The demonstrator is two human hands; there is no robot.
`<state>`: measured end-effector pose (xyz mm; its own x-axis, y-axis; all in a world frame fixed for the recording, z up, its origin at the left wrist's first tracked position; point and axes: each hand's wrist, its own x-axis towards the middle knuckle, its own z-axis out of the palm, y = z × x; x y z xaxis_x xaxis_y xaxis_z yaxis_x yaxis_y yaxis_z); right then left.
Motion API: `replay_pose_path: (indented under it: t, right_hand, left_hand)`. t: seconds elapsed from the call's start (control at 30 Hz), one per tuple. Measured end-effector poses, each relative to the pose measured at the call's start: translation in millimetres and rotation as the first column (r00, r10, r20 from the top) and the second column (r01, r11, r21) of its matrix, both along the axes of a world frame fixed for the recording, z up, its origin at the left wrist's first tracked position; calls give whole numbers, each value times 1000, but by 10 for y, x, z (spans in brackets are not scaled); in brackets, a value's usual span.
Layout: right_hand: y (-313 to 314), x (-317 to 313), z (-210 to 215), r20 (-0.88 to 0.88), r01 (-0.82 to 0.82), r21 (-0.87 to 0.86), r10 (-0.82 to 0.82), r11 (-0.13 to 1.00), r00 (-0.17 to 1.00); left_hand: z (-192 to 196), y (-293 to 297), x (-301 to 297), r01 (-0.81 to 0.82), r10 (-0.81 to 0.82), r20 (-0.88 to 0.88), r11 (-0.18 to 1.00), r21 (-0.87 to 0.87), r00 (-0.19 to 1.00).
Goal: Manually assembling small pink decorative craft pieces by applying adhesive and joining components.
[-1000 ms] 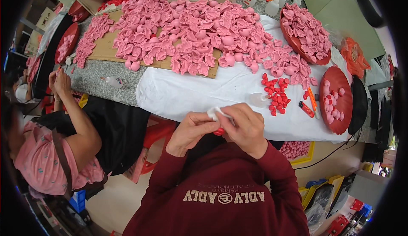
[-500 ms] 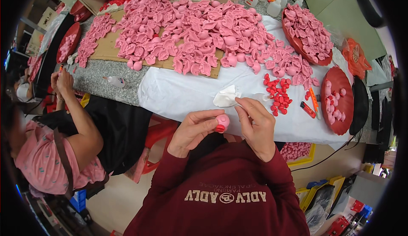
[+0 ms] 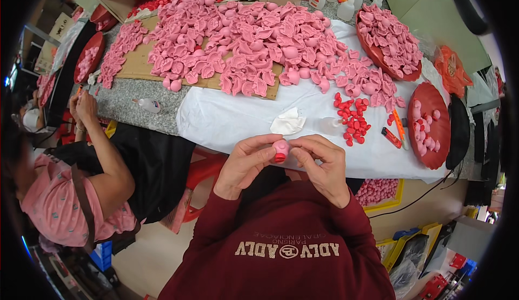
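In my left hand (image 3: 247,162), a small round pink plastic piece (image 3: 280,146) with a red part (image 3: 279,158) on its lower side is pinched between thumb and fingers. My right hand (image 3: 320,162) has come up against its right side, thumb and forefinger pressed together. What those fingertips hold, if anything, is too small to make out. Just beyond my hands a crumpled white cloth (image 3: 288,121) lies on the white table cover (image 3: 227,116). Beside it lies a clear squeeze bottle (image 3: 330,125), next to loose glossy red pieces (image 3: 354,120).
Pink molded parts (image 3: 238,40) are heaped across the table's far side. Red trays hold more, one with pink shells (image 3: 389,40), one with round pieces (image 3: 424,144). A marker (image 3: 391,138) and orange cutter (image 3: 399,121) lie at right. A co-worker (image 3: 81,192) sits at left.
My right hand has moved left and down from near the white cloth to the pink piece. My left hand still holds it in nearly the same place.
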<state>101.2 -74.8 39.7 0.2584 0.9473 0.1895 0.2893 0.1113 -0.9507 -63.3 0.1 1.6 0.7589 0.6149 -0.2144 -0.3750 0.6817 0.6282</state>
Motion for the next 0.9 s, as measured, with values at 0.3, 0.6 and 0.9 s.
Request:
replay_pose_path:
  t: [0.3,0.6,0.9]
  right_hand:
    - [-32,-13,-7,-134,-24,-36,19,999,991]
    - [-81,-13,-14,-137,-2,-51,-5,999,991]
    - [-365,32,-14,-235,-31,-83,11,996,972]
  left_hand:
    - [39,-50,85,-15,15,-58,1000,9,998]
    - [40,-92,121,-31,35,-102,998,48,994]
    - [103,-268,143,35,-36,-33,999,-37,999]
